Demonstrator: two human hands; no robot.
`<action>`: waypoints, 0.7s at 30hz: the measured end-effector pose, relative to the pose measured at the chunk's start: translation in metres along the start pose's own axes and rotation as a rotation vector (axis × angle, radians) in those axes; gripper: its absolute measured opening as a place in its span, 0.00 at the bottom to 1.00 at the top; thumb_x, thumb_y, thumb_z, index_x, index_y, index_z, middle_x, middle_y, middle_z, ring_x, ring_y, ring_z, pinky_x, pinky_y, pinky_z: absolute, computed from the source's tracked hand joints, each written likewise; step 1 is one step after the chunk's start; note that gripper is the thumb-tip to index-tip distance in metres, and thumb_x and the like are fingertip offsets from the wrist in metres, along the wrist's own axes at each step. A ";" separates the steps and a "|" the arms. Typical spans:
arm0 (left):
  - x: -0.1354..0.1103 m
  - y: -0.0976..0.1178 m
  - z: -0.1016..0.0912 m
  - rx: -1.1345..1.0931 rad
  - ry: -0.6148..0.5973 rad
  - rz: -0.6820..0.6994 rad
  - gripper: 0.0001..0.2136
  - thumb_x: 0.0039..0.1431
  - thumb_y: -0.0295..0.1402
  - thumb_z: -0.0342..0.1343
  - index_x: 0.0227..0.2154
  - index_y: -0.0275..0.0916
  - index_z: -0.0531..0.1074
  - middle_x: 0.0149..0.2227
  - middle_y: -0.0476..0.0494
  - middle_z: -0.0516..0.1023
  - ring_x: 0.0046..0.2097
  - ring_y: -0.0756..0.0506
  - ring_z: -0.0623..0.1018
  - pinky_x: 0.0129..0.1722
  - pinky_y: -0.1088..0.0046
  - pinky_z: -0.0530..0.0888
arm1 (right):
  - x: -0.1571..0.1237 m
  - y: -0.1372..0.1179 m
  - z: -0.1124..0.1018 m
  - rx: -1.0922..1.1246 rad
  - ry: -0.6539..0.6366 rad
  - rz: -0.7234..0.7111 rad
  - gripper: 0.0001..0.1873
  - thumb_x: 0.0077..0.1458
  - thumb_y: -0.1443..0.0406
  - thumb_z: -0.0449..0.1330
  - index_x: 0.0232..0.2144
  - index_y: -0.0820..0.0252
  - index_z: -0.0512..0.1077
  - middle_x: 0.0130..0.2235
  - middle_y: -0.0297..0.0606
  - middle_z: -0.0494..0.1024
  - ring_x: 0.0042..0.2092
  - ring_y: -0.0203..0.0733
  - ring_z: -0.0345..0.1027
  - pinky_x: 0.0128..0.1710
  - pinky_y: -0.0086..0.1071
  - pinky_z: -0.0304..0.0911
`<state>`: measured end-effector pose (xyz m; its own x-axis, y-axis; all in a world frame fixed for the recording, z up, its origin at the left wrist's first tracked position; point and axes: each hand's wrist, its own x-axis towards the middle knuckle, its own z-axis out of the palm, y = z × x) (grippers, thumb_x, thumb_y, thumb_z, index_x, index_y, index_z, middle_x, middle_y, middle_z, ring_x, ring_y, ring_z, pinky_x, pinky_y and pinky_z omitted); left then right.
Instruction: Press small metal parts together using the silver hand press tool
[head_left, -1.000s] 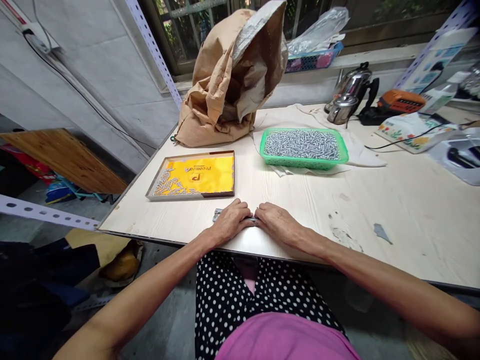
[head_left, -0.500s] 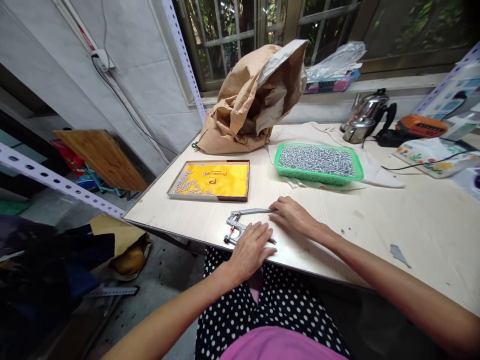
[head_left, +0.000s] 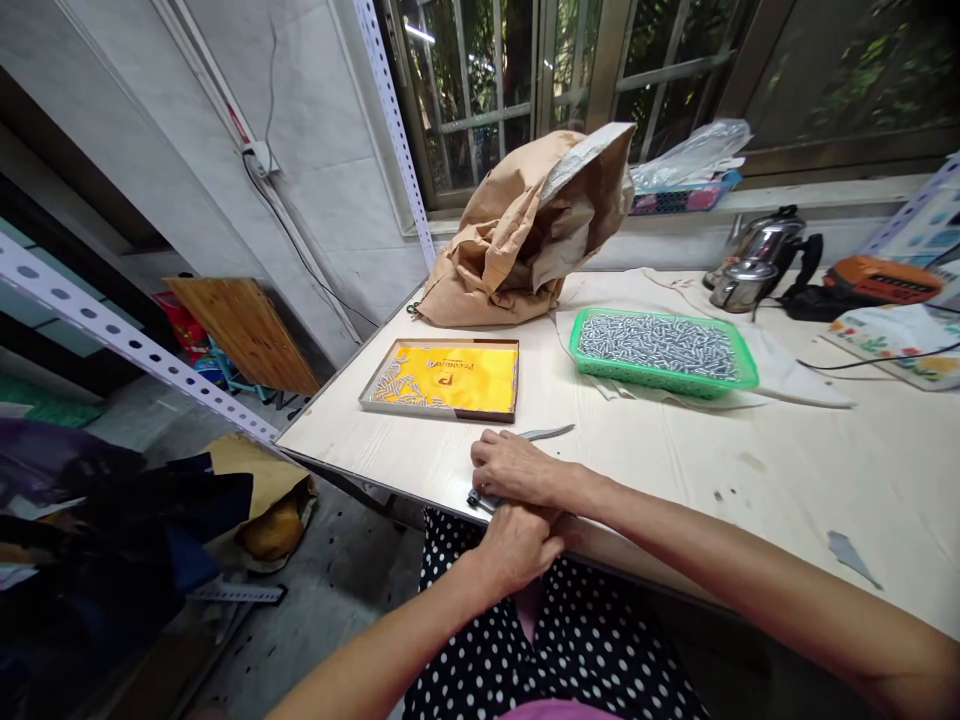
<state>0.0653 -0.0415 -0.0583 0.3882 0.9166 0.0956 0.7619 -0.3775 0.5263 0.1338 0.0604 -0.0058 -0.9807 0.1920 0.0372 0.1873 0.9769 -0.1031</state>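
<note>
A pair of grey metal snap pliers (head_left: 547,433) lies at the front edge of the table, mostly covered by my hands. One handle sticks out to the right, and the black tip of the jaw shows at the left. My right hand (head_left: 514,467) is curled over the head of the pliers, fingers bent down around it. Just below, my left hand (head_left: 516,548) is closed at the table edge around the lower handle, its fingertips hidden. Behind them is a shallow box (head_left: 491,414) with a yellow printed lining and several small metal pieces in its left part.
A green plastic basket (head_left: 660,385) full of small metal pieces stands on a cloth. At the back a crumpled brown paper bag (head_left: 480,285) stands open. A metal kettle (head_left: 757,250) and an orange-black tool (head_left: 877,280) are at the far right. A grey scrap (head_left: 851,557) lies on the right.
My right hand has moved left from the upper handle onto the head of the pliers. My left hand has gone from lying flat to closing around the lower handle. The view has shifted slightly.
</note>
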 end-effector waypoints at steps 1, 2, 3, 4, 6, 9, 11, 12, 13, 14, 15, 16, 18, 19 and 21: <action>-0.001 0.000 0.001 0.006 -0.005 -0.009 0.19 0.59 0.38 0.58 0.52 0.38 0.72 0.53 0.36 0.75 0.55 0.34 0.74 0.55 0.56 0.71 | 0.006 -0.003 0.003 -0.014 -0.014 -0.027 0.08 0.60 0.62 0.59 0.32 0.55 0.78 0.41 0.41 0.73 0.45 0.46 0.60 0.37 0.36 0.55; -0.001 0.000 0.001 0.007 -0.011 -0.013 0.19 0.59 0.39 0.58 0.52 0.38 0.72 0.53 0.36 0.76 0.54 0.34 0.74 0.55 0.57 0.72 | 0.011 -0.004 0.006 -0.026 -0.015 -0.037 0.09 0.60 0.63 0.58 0.31 0.57 0.77 0.41 0.42 0.73 0.44 0.46 0.60 0.38 0.36 0.55; -0.002 0.000 0.001 0.006 -0.018 -0.019 0.19 0.59 0.39 0.58 0.51 0.38 0.72 0.52 0.37 0.76 0.53 0.34 0.75 0.54 0.57 0.72 | 0.016 -0.005 0.010 -0.032 -0.005 -0.037 0.09 0.60 0.64 0.58 0.31 0.58 0.76 0.40 0.42 0.73 0.44 0.46 0.60 0.38 0.36 0.56; -0.002 0.001 0.000 0.006 -0.027 -0.028 0.18 0.60 0.38 0.58 0.51 0.39 0.72 0.51 0.38 0.77 0.52 0.35 0.76 0.53 0.58 0.73 | 0.021 -0.005 0.014 -0.024 0.015 -0.039 0.08 0.60 0.65 0.58 0.31 0.60 0.76 0.40 0.42 0.74 0.44 0.46 0.61 0.38 0.36 0.57; -0.003 0.003 -0.001 0.013 -0.028 -0.045 0.17 0.60 0.37 0.57 0.51 0.40 0.72 0.51 0.39 0.78 0.51 0.37 0.76 0.53 0.60 0.73 | 0.029 -0.004 0.020 0.040 0.097 -0.017 0.07 0.60 0.66 0.57 0.32 0.61 0.74 0.38 0.41 0.75 0.42 0.44 0.63 0.39 0.36 0.58; -0.005 0.005 -0.002 0.037 0.028 -0.006 0.21 0.61 0.40 0.56 0.56 0.41 0.68 0.56 0.40 0.74 0.57 0.38 0.72 0.58 0.59 0.69 | 0.030 0.007 0.009 0.221 0.363 0.084 0.06 0.60 0.69 0.54 0.34 0.61 0.72 0.35 0.39 0.75 0.38 0.40 0.65 0.38 0.33 0.61; -0.007 0.004 -0.002 0.042 0.074 0.060 0.24 0.62 0.44 0.55 0.58 0.40 0.66 0.59 0.39 0.70 0.62 0.39 0.66 0.63 0.59 0.63 | 0.018 0.027 -0.014 0.305 0.628 0.187 0.07 0.60 0.70 0.52 0.36 0.60 0.70 0.34 0.38 0.75 0.35 0.39 0.67 0.36 0.32 0.63; -0.008 0.002 -0.003 0.043 0.083 0.096 0.24 0.63 0.45 0.54 0.58 0.41 0.65 0.60 0.39 0.69 0.64 0.40 0.64 0.65 0.59 0.61 | 0.007 0.041 -0.029 0.311 0.761 0.243 0.07 0.61 0.69 0.51 0.37 0.59 0.70 0.35 0.38 0.75 0.35 0.39 0.68 0.36 0.32 0.64; -0.008 -0.001 -0.005 0.048 0.089 0.127 0.24 0.63 0.45 0.54 0.58 0.41 0.65 0.61 0.40 0.69 0.65 0.40 0.63 0.65 0.58 0.60 | -0.007 0.058 -0.044 0.276 0.871 0.302 0.07 0.61 0.67 0.51 0.39 0.59 0.70 0.35 0.38 0.76 0.35 0.39 0.68 0.36 0.33 0.64; -0.007 -0.005 -0.008 0.059 0.100 0.155 0.22 0.63 0.44 0.54 0.57 0.41 0.66 0.61 0.40 0.68 0.65 0.40 0.63 0.65 0.58 0.60 | -0.023 0.079 -0.058 0.214 0.952 0.373 0.08 0.60 0.66 0.52 0.39 0.58 0.70 0.35 0.38 0.76 0.35 0.40 0.69 0.37 0.35 0.65; -0.006 -0.010 -0.014 0.075 0.126 0.175 0.20 0.64 0.42 0.54 0.56 0.41 0.67 0.61 0.40 0.68 0.64 0.40 0.64 0.65 0.57 0.61 | -0.041 0.101 -0.070 0.135 1.022 0.448 0.08 0.60 0.64 0.53 0.39 0.58 0.70 0.35 0.39 0.76 0.34 0.41 0.70 0.38 0.37 0.65; -0.003 -0.017 -0.022 0.094 0.179 0.178 0.18 0.64 0.39 0.53 0.55 0.41 0.68 0.60 0.40 0.69 0.63 0.40 0.66 0.64 0.56 0.63 | -0.060 0.124 -0.079 0.068 1.045 0.523 0.09 0.60 0.62 0.53 0.39 0.58 0.71 0.36 0.40 0.76 0.34 0.43 0.70 0.38 0.39 0.66; 0.007 -0.037 -0.047 0.128 0.330 0.118 0.13 0.65 0.33 0.51 0.49 0.39 0.73 0.54 0.38 0.74 0.58 0.41 0.71 0.59 0.57 0.68 | -0.095 0.165 -0.086 -0.034 1.027 0.642 0.14 0.61 0.57 0.51 0.38 0.58 0.72 0.35 0.43 0.76 0.34 0.47 0.70 0.37 0.43 0.66; 0.014 -0.050 -0.063 0.141 0.408 0.055 0.11 0.65 0.31 0.50 0.46 0.39 0.75 0.50 0.38 0.77 0.53 0.42 0.74 0.54 0.60 0.72 | -0.109 0.180 -0.084 -0.078 0.939 0.662 0.17 0.62 0.54 0.49 0.36 0.57 0.73 0.32 0.44 0.76 0.33 0.49 0.70 0.36 0.45 0.65; 0.030 -0.079 -0.097 0.193 0.477 -0.107 0.10 0.66 0.31 0.50 0.41 0.38 0.77 0.42 0.40 0.78 0.46 0.43 0.76 0.48 0.63 0.74 | -0.130 0.194 -0.073 -0.143 0.744 0.670 0.23 0.60 0.48 0.49 0.36 0.57 0.74 0.32 0.48 0.75 0.34 0.55 0.70 0.34 0.49 0.65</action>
<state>-0.0336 0.0283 -0.0146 0.0581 0.8923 0.4476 0.8833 -0.2550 0.3935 0.3021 0.2317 0.0419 -0.3964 0.6672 0.6306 0.7390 0.6394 -0.2120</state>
